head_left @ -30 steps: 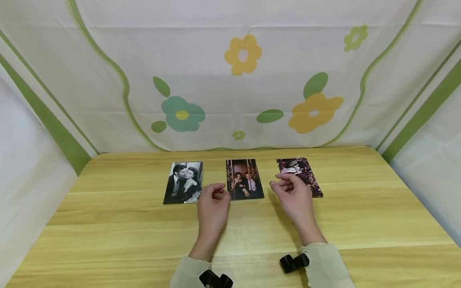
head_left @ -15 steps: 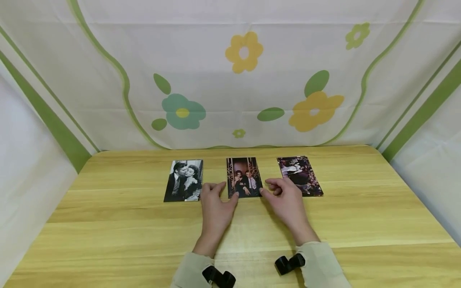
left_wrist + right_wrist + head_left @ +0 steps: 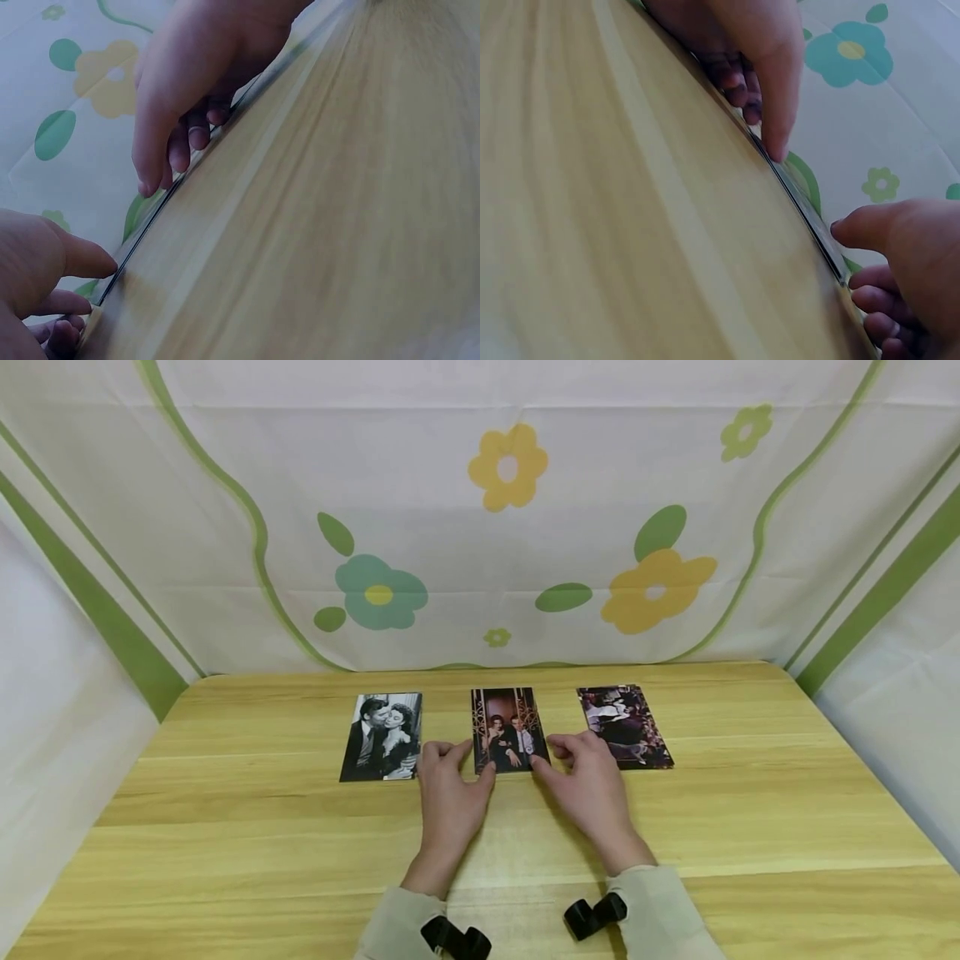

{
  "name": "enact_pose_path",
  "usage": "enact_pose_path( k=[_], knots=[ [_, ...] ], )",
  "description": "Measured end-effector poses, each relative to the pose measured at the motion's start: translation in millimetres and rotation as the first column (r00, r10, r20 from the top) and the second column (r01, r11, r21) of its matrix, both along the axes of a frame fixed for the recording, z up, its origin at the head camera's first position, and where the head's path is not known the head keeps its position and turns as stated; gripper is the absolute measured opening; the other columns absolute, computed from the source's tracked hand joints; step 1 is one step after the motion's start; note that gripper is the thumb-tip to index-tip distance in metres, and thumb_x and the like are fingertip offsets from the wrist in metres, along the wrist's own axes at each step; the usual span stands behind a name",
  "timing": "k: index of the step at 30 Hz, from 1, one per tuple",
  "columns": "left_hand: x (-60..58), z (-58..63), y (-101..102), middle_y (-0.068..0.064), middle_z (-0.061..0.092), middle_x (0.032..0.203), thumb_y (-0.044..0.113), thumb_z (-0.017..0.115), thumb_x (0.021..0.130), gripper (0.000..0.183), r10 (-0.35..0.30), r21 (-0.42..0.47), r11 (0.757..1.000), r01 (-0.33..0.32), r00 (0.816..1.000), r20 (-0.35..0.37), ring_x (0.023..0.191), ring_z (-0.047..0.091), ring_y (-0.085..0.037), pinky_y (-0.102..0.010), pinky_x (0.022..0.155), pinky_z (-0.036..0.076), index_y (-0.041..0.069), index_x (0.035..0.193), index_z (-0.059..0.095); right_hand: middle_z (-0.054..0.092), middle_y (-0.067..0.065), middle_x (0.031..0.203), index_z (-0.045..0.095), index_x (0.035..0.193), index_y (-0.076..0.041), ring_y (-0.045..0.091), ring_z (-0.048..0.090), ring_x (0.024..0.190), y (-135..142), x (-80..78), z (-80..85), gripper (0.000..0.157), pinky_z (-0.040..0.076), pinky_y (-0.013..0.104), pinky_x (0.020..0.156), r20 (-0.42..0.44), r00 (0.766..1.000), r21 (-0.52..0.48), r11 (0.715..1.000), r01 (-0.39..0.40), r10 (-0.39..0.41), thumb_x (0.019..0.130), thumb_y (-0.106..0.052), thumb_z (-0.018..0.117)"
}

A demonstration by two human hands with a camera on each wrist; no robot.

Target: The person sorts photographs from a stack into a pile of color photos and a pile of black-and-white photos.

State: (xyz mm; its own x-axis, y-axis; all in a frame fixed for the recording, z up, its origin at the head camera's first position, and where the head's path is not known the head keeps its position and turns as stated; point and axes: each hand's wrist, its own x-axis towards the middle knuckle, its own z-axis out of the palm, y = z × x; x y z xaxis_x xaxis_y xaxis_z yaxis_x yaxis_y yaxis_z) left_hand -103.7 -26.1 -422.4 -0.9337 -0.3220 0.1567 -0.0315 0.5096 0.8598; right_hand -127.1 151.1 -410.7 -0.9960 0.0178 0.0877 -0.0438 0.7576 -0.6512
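Observation:
In the head view, a colour photo card [image 3: 507, 727] of two seated people lies flat at the table's middle. My left hand [image 3: 453, 793] rests at its near left corner, thumb at the near edge and fingers along the left side. Mirroring it, my right hand [image 3: 591, 787] has its thumb at the near right corner and its fingers beside the right edge. The right wrist view catches the card's thin dark edge [image 3: 807, 214] between both thumbs. Neither hand's thumb and fingers close together.
A black-and-white photo card [image 3: 381, 735] lies left of my left hand. Right of my right hand sits a dark, crowded photo card [image 3: 630, 727], with another edge peeking out beneath it. The wooden table [image 3: 225, 843] ends at a flowered cloth [image 3: 435, 468].
My right hand has moved left from over the right-hand photo card to the middle card's corner. My left thumb has spread out to that card's near edge.

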Motion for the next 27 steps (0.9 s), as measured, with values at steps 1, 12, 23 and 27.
enact_pose_path(
  k=[1,12,23,27],
  knots=[
    [-0.2,-0.5,0.1,-0.018,0.057,0.115,0.01,0.087,0.085,0.048,0.0,-0.003,1.0,0.0,1.0,-0.001,0.114,0.051,-0.034,-0.052,0.1,0.049,-0.007,0.128,0.074,0.067,0.007,0.111,0.075,0.133,-0.009,0.023,0.059,0.099,-1.3,0.6,0.2,0.048,0.051,0.04,0.087,0.0,1.0,0.009,1.0,0.0,0.0,0.093,-0.035,0.083],
    [-0.7,-2.6,-0.6,-0.019,0.058,0.114,0.011,0.088,0.085,0.048,0.007,-0.016,1.0,-0.007,1.0,-0.024,0.112,0.051,-0.033,-0.053,0.099,0.048,-0.007,0.127,0.075,0.064,0.007,0.108,0.074,0.135,-0.009,0.023,0.053,0.095,-6.0,1.3,-2.6,0.054,0.045,0.036,0.081,-0.012,1.0,0.024,1.0,0.01,-0.01,0.091,-0.036,0.085],
    [0.6,-3.0,-0.5,-0.018,0.057,0.113,0.011,0.087,0.086,0.045,0.006,-0.026,1.0,-0.006,1.0,-0.02,0.111,0.049,-0.032,-0.049,0.095,0.047,-0.006,0.126,0.076,0.066,0.009,0.108,0.073,0.138,-0.009,0.025,0.053,0.095,-15.8,5.4,-4.2,0.058,0.043,0.041,0.084,-0.047,0.998,0.055,0.998,0.033,-0.03,0.089,-0.038,0.086],
    [0.4,-4.6,-0.3,-0.018,0.057,0.113,0.011,0.088,0.085,0.045,0.003,-0.031,0.999,-0.004,1.0,-0.03,0.111,0.049,-0.032,-0.05,0.095,0.047,-0.005,0.126,0.076,0.067,0.009,0.109,0.073,0.137,-0.008,0.029,0.054,0.101,-20.3,6.8,-5.8,0.058,0.042,0.047,0.094,-0.066,0.996,0.034,0.997,0.065,-0.063,0.088,-0.037,0.086]
  ],
)
